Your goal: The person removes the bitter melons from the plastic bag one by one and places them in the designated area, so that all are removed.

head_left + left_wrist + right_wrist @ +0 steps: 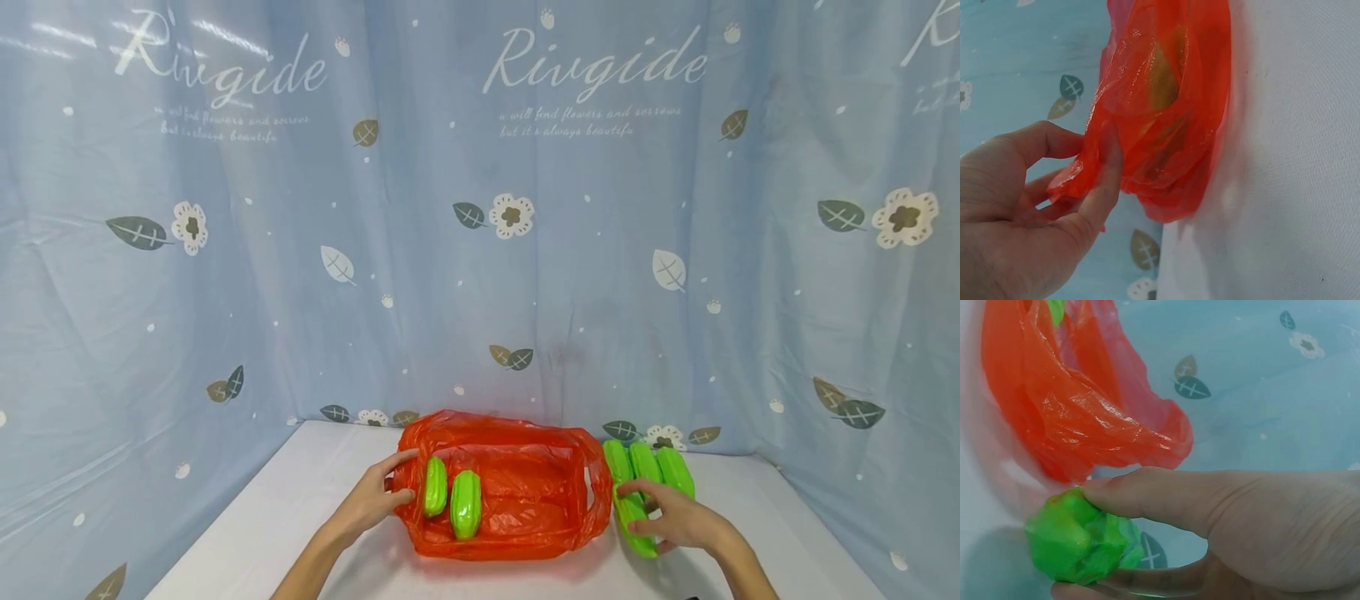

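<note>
A red plastic bag (525,500) lies spread with its mouth up, two shiny green oblong pieces (466,505) inside near its left end. At that end my left hand (369,498) pinches the bag's edge; in the left wrist view the thumb shows through the thin red film (1166,125). To the right of the bag, my right hand (678,518) grips another green oblong piece (632,510) between thumb and fingers. Its lumpy, ridged end (1075,537) faces the right wrist camera, just beside the bag's right end (1085,425).
Behind my right hand, several more green oblong pieces (675,472) lie side by side, close to the bag's right handle. A white tabletop (322,450) carries everything. Blue curtains (600,292) with leaves and flowers enclose its back and sides.
</note>
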Demonstrator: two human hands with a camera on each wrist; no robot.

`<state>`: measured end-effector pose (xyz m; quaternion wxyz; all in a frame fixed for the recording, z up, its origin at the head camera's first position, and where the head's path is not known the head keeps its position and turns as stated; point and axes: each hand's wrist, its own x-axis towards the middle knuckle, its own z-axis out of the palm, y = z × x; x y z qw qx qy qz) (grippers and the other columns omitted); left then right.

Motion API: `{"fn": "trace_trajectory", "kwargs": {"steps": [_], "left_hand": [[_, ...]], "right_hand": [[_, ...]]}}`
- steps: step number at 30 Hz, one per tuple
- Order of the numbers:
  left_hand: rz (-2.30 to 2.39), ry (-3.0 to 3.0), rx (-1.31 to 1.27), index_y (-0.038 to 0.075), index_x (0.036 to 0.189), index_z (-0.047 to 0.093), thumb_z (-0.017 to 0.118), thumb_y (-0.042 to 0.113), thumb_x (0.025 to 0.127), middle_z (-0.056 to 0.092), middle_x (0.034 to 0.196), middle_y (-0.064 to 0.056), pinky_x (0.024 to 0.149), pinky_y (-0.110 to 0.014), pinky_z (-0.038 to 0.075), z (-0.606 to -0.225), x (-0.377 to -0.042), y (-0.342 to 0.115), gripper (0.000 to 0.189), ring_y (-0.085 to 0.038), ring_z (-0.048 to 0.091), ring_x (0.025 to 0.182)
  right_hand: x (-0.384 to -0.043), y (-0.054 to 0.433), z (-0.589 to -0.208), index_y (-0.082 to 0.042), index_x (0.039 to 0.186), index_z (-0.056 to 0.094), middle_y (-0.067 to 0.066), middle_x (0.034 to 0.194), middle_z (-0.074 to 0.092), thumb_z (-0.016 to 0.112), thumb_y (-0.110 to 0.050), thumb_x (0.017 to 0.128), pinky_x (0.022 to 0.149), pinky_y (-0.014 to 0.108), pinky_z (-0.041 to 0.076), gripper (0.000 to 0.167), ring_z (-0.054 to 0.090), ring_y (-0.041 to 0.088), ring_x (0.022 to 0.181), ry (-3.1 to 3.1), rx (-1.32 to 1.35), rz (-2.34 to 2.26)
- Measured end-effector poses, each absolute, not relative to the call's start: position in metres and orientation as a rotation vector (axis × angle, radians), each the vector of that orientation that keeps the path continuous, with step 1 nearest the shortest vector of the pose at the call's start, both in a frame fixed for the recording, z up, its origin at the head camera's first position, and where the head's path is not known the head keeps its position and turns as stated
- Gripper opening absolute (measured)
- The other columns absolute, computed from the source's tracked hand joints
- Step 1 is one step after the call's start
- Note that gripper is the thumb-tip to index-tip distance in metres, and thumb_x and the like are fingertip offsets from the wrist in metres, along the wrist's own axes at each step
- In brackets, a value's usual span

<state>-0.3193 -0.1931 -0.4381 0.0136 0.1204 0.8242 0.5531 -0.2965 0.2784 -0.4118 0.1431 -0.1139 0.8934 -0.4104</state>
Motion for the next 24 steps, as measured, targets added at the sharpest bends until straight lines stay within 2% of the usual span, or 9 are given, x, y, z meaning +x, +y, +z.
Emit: {"fn": "trace_trajectory", "kwargs": {"steps": [11, 24], "left_hand": [[1.754, 2.543, 0.391, 0.006, 0.146, 0.042, 0.063, 0.002, 0.085, 0.049, 0.140, -0.023, 0.078, -0.037, 0.060, -0.441, -0.320, -0.193, 0.065, -0.026, 0.061, 0.103], [1.748, 2.556, 0.411, 0.006, 0.146, 0.043, 0.063, 0.002, 0.084, 0.048, 0.141, -0.023, 0.077, -0.035, 0.059, -0.440, -0.320, -0.192, 0.065, -0.027, 0.060, 0.104]], "right_hand": [[-0.297, 0.277, -0.419, -0.009, 0.132, 0.054, 0.015, 0.107, 0.056, 0.076, -0.016, 0.083, 0.064, 0.042, 0.061, 0.054, 0.058, 0.023, 0.091, 2.556, -0.222, -1.151], [-0.299, 0.273, -0.424, -0.012, 0.128, 0.056, 0.016, 0.113, 0.056, 0.077, -0.010, 0.081, 0.066, 0.044, 0.061, 0.051, 0.058, 0.026, 0.100, 2.574, -0.069, -1.108]]}}
